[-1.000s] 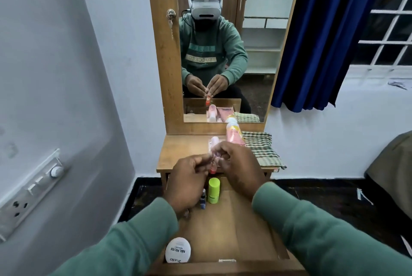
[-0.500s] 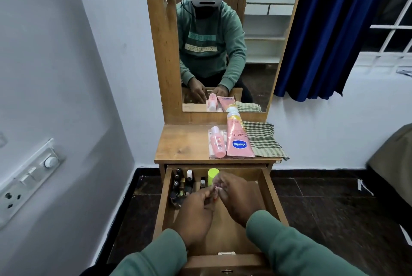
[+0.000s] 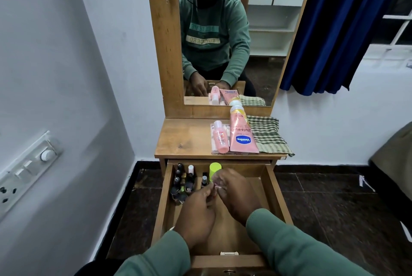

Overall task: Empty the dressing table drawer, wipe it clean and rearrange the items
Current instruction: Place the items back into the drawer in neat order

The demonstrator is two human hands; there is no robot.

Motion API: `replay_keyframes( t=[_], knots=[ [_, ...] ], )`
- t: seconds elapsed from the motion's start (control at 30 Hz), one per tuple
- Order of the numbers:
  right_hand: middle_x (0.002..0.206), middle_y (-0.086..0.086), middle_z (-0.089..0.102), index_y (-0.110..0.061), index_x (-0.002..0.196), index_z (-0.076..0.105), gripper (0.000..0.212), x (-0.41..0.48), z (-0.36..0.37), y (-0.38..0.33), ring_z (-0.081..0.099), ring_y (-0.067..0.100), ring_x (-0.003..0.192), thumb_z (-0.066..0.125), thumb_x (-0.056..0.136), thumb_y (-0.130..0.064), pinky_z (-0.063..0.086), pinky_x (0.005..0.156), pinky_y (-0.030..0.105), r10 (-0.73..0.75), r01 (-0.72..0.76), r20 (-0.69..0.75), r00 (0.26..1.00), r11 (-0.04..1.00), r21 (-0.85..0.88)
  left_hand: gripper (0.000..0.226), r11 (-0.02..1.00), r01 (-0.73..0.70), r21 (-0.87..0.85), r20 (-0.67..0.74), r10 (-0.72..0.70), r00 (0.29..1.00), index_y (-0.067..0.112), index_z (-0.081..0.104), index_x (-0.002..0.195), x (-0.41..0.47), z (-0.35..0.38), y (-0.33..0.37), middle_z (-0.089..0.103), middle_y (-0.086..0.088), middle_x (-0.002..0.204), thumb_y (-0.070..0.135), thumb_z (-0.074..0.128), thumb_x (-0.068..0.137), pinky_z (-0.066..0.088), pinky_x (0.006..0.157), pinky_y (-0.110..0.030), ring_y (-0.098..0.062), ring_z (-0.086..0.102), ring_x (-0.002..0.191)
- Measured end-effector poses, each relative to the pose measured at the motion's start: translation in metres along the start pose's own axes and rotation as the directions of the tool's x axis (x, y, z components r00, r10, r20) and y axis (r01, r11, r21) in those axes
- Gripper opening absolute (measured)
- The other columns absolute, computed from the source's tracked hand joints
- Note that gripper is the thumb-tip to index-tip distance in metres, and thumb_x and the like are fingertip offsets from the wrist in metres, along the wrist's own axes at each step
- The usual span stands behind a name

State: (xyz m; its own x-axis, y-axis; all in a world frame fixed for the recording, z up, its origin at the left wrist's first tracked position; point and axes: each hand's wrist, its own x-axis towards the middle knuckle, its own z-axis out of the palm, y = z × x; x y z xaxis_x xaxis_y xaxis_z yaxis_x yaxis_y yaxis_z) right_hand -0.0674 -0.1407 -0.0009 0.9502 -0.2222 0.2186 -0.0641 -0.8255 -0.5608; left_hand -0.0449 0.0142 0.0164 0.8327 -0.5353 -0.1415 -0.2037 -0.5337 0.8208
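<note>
- My left grip (image 3: 196, 213) and right grip (image 3: 236, 195) meet fingertip to fingertip, both pinching one small item (image 3: 215, 184). Only a sliver of pink shows between my fingers, so I cannot tell what it is.
- Both grips hang over the open drawer (image 3: 277, 199), toward its back half. The wooden floor of the drawer nearer to me is bare.
- In the back left corner of the drawer, a cluster of nail polish bottles (image 3: 185, 183) stands upright, packed close together. Just to the right of them is a lime-green cap (image 3: 215, 167), with my right knuckles just in front of it.
- Above the drawer, on the counter (image 3: 185, 139), a pink bottle (image 3: 219, 139) lies beside a lotion tube (image 3: 242, 136), the two touching. A checked cloth (image 3: 267, 138) lies against the tube's right side.
- I judge this to be the rearranging step: the drawer wood looks clean, the cloth is set aside, and the small bottles are already grouped at the back. The bottle and tube on the counter have not yet gone back in.
- The next move calls for setting this small item down beside the bottles without knocking any over. I would free one grip and lower the item with the other, then reach up to the counter for the larger pieces.
</note>
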Motion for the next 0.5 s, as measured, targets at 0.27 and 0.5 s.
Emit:
replay_keyframes(
  t=[0.27,0.5],
  knots=[
    [0.099,-0.009,0.059,-0.028,0.102,0.061,0.023,-0.003,-0.01,-0.006,0.058,0.012,0.085,0.068,0.087,-0.012,0.053,0.075,0.033,0.021,-0.021,0.012,1.0,1.0,-0.01,0.057,1.0,-0.014,0.018,-0.087,0.015,0.996,0.026,0.053,0.15,0.006,0.005,-0.009,0.064,0.016,0.135,-0.001,0.056,0.101,0.035,0.091,0.003,0.0,0.057,0.128],
    [0.101,-0.009,0.06,-0.027,0.104,0.06,0.027,-0.011,-0.019,-0.011,0.06,0.011,0.086,0.073,0.086,-0.012,0.056,0.077,0.033,0.031,-0.031,-0.03,0.999,0.999,-0.013,0.056,1.0,-0.021,0.009,-0.117,0.022,0.993,0.043,0.059,0.135,-0.006,-0.003,0.0,0.069,0.02,0.114,-0.001,0.056,0.099,0.05,0.099,-0.017,0.007,0.061,0.107]
  ],
)
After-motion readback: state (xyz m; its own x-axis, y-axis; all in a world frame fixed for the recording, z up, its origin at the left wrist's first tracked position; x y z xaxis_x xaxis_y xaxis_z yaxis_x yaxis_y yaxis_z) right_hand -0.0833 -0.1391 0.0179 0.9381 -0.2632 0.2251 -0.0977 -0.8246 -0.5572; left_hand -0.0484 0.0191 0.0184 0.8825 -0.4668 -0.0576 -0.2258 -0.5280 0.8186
